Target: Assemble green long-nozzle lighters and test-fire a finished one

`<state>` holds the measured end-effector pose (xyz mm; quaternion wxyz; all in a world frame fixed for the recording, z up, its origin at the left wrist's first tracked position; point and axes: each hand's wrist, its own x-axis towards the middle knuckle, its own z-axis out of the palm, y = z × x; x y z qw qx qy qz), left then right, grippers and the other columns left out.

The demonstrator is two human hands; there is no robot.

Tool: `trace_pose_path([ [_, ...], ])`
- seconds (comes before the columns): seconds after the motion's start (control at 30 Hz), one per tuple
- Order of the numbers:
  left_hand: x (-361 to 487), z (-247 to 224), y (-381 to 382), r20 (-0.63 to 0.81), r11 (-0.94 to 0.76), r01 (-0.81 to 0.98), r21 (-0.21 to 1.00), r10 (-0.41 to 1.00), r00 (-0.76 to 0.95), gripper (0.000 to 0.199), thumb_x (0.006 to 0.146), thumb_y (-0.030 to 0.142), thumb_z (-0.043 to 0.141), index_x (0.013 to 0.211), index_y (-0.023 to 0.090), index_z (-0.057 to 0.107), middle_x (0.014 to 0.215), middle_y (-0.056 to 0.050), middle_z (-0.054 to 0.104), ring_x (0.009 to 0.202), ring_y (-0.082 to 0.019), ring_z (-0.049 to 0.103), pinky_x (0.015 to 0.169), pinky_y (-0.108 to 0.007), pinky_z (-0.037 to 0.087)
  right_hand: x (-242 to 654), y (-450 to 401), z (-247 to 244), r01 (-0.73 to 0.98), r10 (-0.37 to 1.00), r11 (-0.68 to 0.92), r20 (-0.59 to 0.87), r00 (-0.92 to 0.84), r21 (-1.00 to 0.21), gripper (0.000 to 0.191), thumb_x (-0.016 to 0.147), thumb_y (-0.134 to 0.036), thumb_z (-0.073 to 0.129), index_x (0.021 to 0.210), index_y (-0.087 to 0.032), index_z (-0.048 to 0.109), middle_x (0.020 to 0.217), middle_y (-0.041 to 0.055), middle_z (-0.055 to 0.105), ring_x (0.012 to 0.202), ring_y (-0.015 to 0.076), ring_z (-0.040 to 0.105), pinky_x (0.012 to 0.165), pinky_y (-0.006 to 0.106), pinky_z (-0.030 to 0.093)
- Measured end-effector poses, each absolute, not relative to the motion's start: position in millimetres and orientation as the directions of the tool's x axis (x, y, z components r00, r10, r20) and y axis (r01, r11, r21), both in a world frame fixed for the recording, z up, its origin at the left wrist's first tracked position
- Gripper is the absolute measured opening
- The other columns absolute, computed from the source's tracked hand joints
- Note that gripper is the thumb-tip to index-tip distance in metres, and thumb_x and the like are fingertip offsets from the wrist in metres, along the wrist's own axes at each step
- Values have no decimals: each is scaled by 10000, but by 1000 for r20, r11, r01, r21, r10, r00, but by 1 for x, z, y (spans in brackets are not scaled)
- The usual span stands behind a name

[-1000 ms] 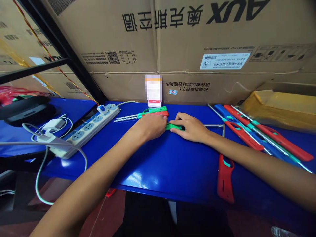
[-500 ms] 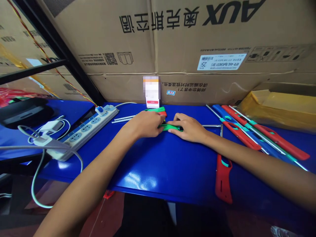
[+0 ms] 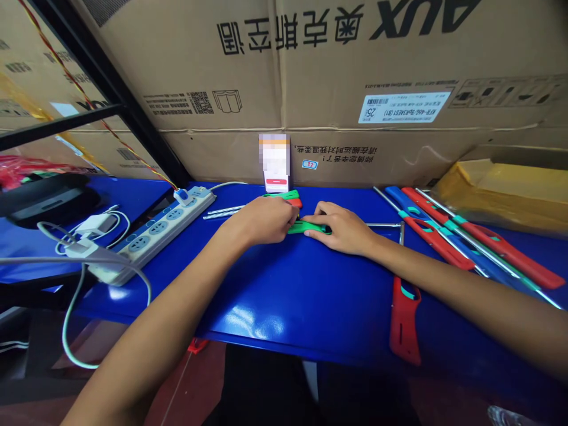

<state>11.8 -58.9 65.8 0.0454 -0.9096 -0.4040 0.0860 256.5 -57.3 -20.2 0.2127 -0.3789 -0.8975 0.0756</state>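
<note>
- A green plastic handle piece (image 3: 309, 228) is pinned on the blue table (image 3: 302, 296), between the 2 hands.
- The right hand (image 3: 341, 229) is closed narrowly over it, with the fingers laid across its top.
- The left hand (image 3: 261, 220) is curled, its fingertips brought against the piece's left end; whether it is gripped there cannot be told.
- Just beyond the left hand, a green-and-red handle pair (image 3: 284, 197) is laid, and 2 metal rods (image 3: 224, 211) extend to its left.
- Left of the left hand, a white power strip (image 3: 151, 239) is placed.
- Right of the right hand, a bent metal rod (image 3: 384, 225) is laid; further right, long red-and-blue handled rods (image 3: 483, 251) are heaped, and a red handle piece (image 3: 403, 322) is left nearer the table edge.
</note>
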Motion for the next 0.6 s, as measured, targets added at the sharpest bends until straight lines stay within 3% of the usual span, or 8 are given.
trace_pose_path([
  [0.27, 22, 58, -65, -122, -644, 737, -204, 764, 634, 344, 1084, 225, 486, 1166, 140, 809, 1056, -182, 839, 943, -349, 816, 726, -399, 521, 256, -58, -19, 643, 709, 705, 324, -626, -301, 331, 1119, -436, 668, 1317, -254, 861, 1089, 90, 680, 1020, 271, 652, 912, 404, 512],
  [0.47, 21, 56, -58, -95, -633, 752, -184, 773, 627, 327, 1052, 305, 562, 1014, 149, 847, 941, -168, 819, 866, -318, 784, 693, -370, 476, 257, -58, -19, 634, 706, 708, 326, -629, -311, 335, 1121, -451, 654, 1321, -279, 861, 1093, 91, 680, 1021, 275, 648, 919, 411, 515],
  [0.53, 16, 60, -53, -69, -628, 768, -127, 778, 625, 300, 1023, 315, 595, 940, 163, 840, 867, -133, 801, 771, -267, 737, 648, -347, 416, 257, -57, -20, 636, 708, 706, 327, -626, -312, 357, 1122, -462, 652, 1360, -285, 849, 1105, 93, 684, 1023, 277, 647, 920, 415, 519],
  [0.6, 8, 65, -49, -59, -627, 779, 7, 778, 626, 252, 981, 324, 646, 873, 176, 820, 789, -80, 772, 671, -203, 658, 616, -328, 364, 257, -57, -20, 637, 710, 704, 327, -623, -315, 380, 1121, -468, 655, 1393, -276, 838, 1116, 97, 688, 1026, 279, 649, 923, 417, 524],
])
